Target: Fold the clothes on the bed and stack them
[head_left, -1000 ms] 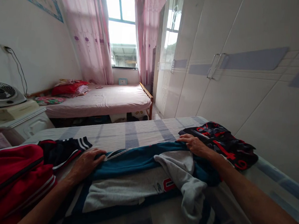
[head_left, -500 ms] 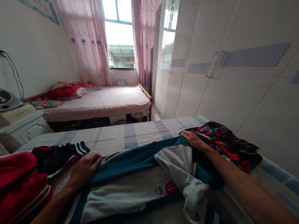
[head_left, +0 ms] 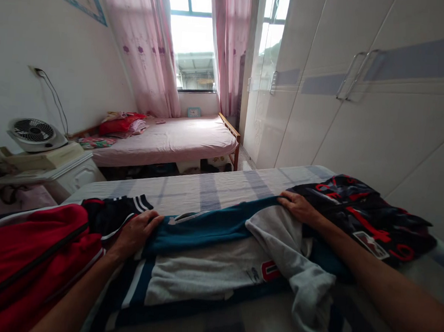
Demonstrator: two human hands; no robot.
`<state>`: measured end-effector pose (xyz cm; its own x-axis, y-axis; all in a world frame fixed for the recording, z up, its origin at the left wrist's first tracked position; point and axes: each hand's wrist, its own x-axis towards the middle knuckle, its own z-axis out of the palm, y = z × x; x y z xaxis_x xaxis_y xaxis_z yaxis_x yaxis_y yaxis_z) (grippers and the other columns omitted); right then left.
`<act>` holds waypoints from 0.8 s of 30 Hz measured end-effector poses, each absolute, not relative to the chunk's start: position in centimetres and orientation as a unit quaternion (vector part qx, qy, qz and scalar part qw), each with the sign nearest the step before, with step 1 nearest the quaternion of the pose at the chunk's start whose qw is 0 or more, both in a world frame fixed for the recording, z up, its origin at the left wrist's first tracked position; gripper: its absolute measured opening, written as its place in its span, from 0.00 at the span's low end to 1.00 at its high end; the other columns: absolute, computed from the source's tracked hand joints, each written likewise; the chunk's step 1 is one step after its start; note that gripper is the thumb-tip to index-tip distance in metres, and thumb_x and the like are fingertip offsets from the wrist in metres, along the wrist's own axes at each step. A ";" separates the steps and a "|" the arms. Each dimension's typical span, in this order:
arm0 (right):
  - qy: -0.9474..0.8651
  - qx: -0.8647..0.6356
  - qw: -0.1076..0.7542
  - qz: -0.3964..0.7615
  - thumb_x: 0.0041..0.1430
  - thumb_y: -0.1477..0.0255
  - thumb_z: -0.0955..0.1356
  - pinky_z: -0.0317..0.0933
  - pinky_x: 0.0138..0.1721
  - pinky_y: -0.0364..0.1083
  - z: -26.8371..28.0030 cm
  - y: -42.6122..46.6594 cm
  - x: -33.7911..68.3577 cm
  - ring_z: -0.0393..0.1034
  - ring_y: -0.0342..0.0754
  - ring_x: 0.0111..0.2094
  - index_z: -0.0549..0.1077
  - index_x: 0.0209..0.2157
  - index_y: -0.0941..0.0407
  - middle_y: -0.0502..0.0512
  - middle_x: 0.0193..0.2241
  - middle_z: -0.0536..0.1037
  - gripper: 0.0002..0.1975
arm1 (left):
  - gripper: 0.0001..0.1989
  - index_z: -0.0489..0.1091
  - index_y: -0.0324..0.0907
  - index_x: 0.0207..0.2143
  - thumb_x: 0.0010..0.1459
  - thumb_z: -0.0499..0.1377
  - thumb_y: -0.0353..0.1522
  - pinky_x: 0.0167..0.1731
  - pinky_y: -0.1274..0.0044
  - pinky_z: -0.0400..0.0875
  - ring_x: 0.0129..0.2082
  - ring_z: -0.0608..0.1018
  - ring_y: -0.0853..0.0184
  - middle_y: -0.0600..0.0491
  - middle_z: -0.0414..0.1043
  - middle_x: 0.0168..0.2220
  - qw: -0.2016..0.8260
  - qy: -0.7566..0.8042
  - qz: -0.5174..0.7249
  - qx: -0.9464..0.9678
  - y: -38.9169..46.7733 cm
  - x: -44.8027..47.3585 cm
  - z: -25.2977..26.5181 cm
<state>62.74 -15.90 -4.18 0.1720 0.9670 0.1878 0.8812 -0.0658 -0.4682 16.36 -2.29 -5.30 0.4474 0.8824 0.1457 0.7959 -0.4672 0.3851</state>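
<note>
A grey, teal and navy sweatshirt (head_left: pixel 200 280) with a red-and-navy figure on its front lies across the bed before me. Its grey sleeve (head_left: pixel 281 240) is folded over the body and bunched at the near right. My left hand (head_left: pixel 143 230) is closed on the left end of the teal far edge, beside a pale zip or trim. At the right end of that edge my right hand (head_left: pixel 298 206) pinches the cloth. A red jacket (head_left: pixel 32 254) with a dark zip lies left of my left arm. Beyond my right hand rests a black garment (head_left: pixel 358 207) with red markings.
The garments lie on a bed with a white and blue checked sheet (head_left: pixel 228 186). White wardrobes (head_left: pixel 359 129) stand close on the right. A second bed (head_left: pixel 178 138) with pink bedding is by the window. At left, a fan (head_left: pixel 36 133) sits on a white cabinet (head_left: pixel 74 177).
My view has shifted, so the room and garments appear farther right. Both hands keep hold of the sweatshirt's far edge, and the teal cloth between them has shifted slightly.
</note>
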 end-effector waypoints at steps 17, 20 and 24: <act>-0.672 -0.700 0.243 0.019 0.60 0.64 0.58 0.57 0.54 0.54 -7.3 -18.3 62.3 0.67 0.53 0.50 0.75 0.40 0.51 0.55 0.46 0.75 0.17 | 0.21 0.69 0.43 0.52 0.57 0.52 0.34 0.53 0.66 0.65 0.52 0.72 0.56 0.46 0.70 0.53 -0.009 0.386 0.112 0.916 -7.0 13.4 -4.2; -0.667 -0.704 0.245 0.008 0.60 0.64 0.58 0.57 0.55 0.54 -8.0 -18.2 62.4 0.67 0.53 0.51 0.75 0.40 0.51 0.54 0.46 0.76 0.17 | 0.23 0.69 0.40 0.53 0.57 0.47 0.28 0.53 0.64 0.65 0.53 0.72 0.55 0.45 0.71 0.53 -0.065 0.406 0.143 0.900 -7.0 13.0 -4.4; -0.669 -0.701 0.245 0.003 0.61 0.65 0.57 0.56 0.55 0.53 -7.9 -18.2 62.2 0.66 0.52 0.51 0.75 0.40 0.51 0.54 0.46 0.76 0.17 | 0.24 0.68 0.39 0.54 0.57 0.45 0.27 0.58 0.61 0.58 0.59 0.65 0.54 0.46 0.66 0.57 -0.084 0.406 0.155 0.897 -6.8 12.8 -5.1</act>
